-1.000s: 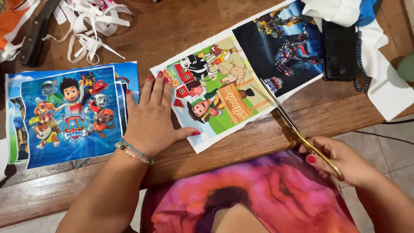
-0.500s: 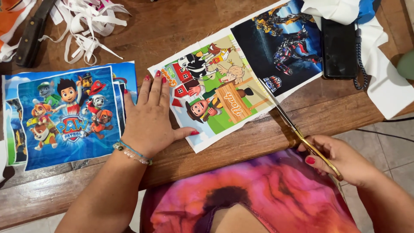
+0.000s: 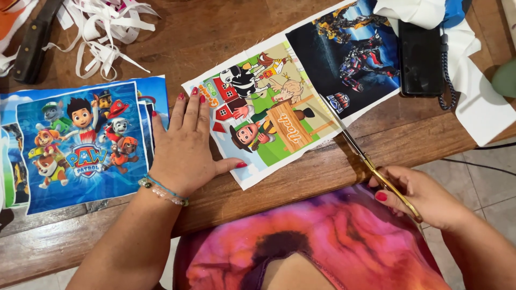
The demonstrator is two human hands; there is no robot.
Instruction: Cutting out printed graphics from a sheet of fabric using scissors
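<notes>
Fingers point(image 3: 400, 185) around scissors point(image 3: 371, 164), cartoon print point(image 3: 263, 118)

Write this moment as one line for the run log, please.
left hand: flat on farm-cartoon printed fabric sheet | right hand: holds gold-handled scissors, blades at sheet's edge | brown wooden table

Her left hand point(image 3: 183, 147) wore red nail polish and a beaded bracelet point(image 3: 161, 190) with a turquoise cord; the right hand point(image 3: 424, 196) had red nails too, above a pink-purple tie-dye top point(image 3: 322, 241).
</notes>
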